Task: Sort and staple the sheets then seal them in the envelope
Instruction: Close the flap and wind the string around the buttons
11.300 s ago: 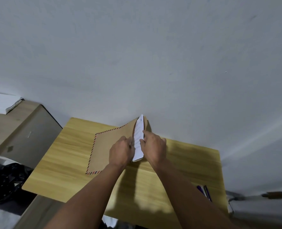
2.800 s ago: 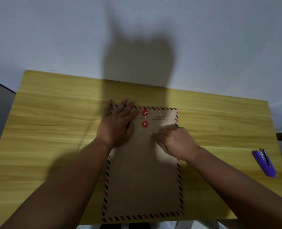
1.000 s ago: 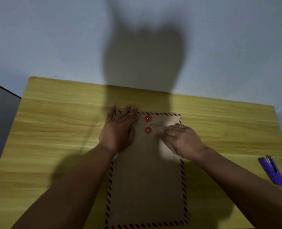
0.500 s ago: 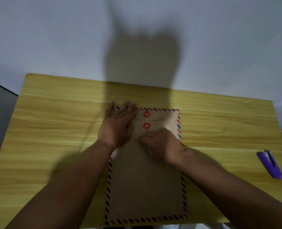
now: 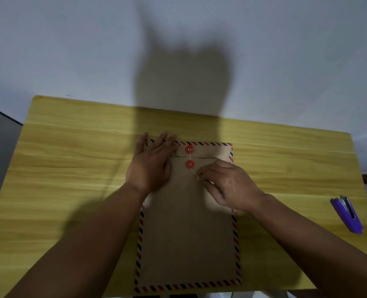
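head view: one brown envelope (image 5: 189,233) lies flat at the middle of the table (image 5: 70,168); two red buttons (image 5: 189,149) at its far end; left hand (image 5: 151,166) spread flat on it; right hand (image 5: 227,186) pinches the string (image 5: 194,174); one purple stapler (image 5: 347,215) far right.

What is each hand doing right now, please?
Left hand: open, pressed flat on the envelope.
Right hand: closed, pinching the string that runs from the lower red button.
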The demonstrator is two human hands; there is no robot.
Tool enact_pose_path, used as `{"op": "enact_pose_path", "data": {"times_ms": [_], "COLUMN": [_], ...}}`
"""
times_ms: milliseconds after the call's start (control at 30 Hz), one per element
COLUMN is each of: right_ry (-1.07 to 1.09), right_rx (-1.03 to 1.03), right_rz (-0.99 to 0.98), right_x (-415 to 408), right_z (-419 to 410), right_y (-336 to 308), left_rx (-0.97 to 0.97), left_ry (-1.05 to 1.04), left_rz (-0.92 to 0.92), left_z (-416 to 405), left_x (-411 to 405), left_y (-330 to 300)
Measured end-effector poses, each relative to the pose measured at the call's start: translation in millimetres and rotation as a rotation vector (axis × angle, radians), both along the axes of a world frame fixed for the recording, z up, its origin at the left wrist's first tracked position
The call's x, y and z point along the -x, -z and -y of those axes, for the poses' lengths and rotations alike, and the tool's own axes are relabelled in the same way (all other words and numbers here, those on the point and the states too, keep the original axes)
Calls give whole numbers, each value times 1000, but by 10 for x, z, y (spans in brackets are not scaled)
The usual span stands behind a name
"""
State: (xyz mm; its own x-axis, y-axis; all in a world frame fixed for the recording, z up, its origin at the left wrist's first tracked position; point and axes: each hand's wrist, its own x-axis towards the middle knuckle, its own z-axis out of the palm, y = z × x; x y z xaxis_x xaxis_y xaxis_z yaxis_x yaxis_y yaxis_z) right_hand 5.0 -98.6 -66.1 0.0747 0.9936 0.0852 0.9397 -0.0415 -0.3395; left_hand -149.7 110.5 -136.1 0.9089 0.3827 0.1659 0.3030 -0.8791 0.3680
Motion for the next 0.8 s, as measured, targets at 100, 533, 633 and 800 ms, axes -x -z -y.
{"op": "enact_pose_path", "data": {"times_ms": [100, 533, 633, 800], "right_ry": [66, 807, 809, 753], "right_rx": [60, 128, 144, 203], "right_rz": [-28, -442, -410, -312], "right_x": [33, -281, -337, -393], "right_z": [3, -463, -631, -839], "right_y": [30, 2, 3, 9], "left_rx": [2, -9, -14, -18], "left_ry": [4, 15, 17, 15], "left_rz": [13, 56, 61, 82], "left_z": [-7, -13, -20, -18], "left_x": [7, 13, 16, 16], "left_y": [23, 38, 35, 32]}}
